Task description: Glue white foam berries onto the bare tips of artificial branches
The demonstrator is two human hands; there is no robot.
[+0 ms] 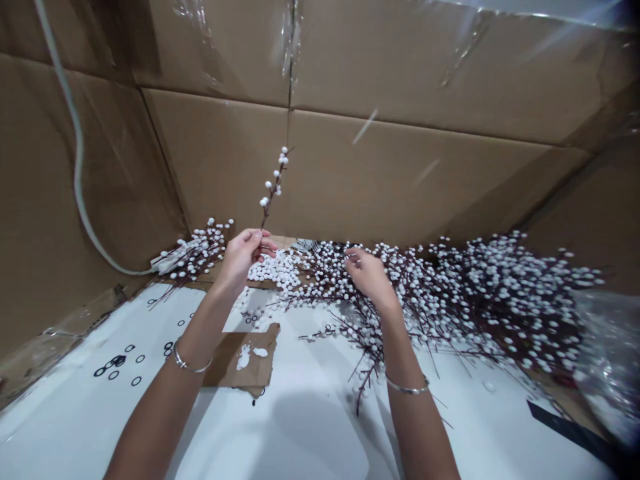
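My left hand pinches the lower end of a twig with white berries, its brown stem pointing up and leaning slightly right. Just right of it, loose white berries lie in a heap. My right hand is over the left part of a large pile of berry twigs; its fingers are curled together, and whatever is between the fingertips is too small to make out. One stray twig lies on the white table surface in front of the pile.
Cardboard walls rise behind and at both sides. A smaller berry bunch lies at left beside a white cable. Small black rings are scattered at left near a cardboard piece with white glue. Clear plastic wrap is at right.
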